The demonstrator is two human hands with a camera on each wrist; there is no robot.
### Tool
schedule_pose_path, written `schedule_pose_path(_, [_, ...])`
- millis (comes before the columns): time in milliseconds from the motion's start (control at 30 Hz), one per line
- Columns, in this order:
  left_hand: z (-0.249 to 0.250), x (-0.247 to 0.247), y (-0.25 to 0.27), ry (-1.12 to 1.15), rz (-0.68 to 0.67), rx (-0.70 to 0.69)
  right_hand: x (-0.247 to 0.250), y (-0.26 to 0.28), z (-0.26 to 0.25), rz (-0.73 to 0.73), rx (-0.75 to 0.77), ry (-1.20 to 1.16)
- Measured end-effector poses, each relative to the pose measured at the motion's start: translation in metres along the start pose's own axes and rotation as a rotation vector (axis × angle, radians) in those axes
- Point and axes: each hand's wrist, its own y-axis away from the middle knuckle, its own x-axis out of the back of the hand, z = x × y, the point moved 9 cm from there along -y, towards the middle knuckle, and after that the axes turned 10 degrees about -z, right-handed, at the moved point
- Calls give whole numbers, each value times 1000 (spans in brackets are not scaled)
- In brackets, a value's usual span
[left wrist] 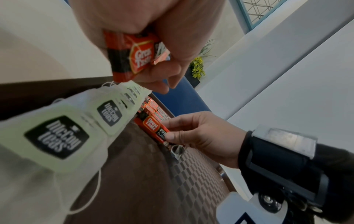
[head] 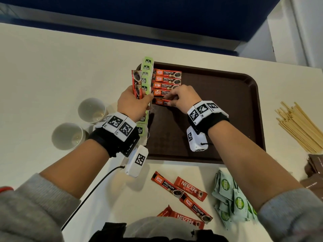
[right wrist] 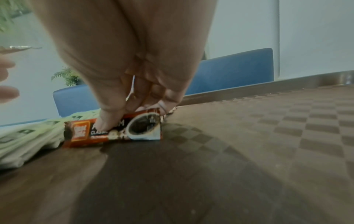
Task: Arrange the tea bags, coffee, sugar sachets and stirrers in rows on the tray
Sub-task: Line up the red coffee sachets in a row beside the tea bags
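Head view showed the right hand pinching a Great Taste coffee stick flat on the brown tray, long axis running left-right, logo end toward the tea bag column and the cup picture under the fingers. Right wrist view confirmed thumb and fingertips pressed on top of that stick, "CLASS" partly readable; it sat just beside the tea bags. Four more sticks lay stacked in a column above it, all same orientation, each reading "Great Taste PREMIUM CLASSIC". Green tea bags labelled "McCoy teas" ran in a line along the tray's left edge, overlapping. Left hand was curled round a bunch of coffee sticks held upright-ish, long axis pointing away from the person; left wrist view showed "Great Taste" on the held pack. On the table near the person lay loose Great Taste and "NESCAFE CLASSIC" sticks, green "COCO" sachets, brown sachets, wooden stirrers at right, two white cups at left.
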Motion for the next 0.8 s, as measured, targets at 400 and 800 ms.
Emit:
schedule_pose_path(400, [1,-2,1,-7,0,22,7,0,8,101,10,35])
schedule_pose_path(800, [2,-2,3,27,-7,10,3,-7,2,113,25,59])
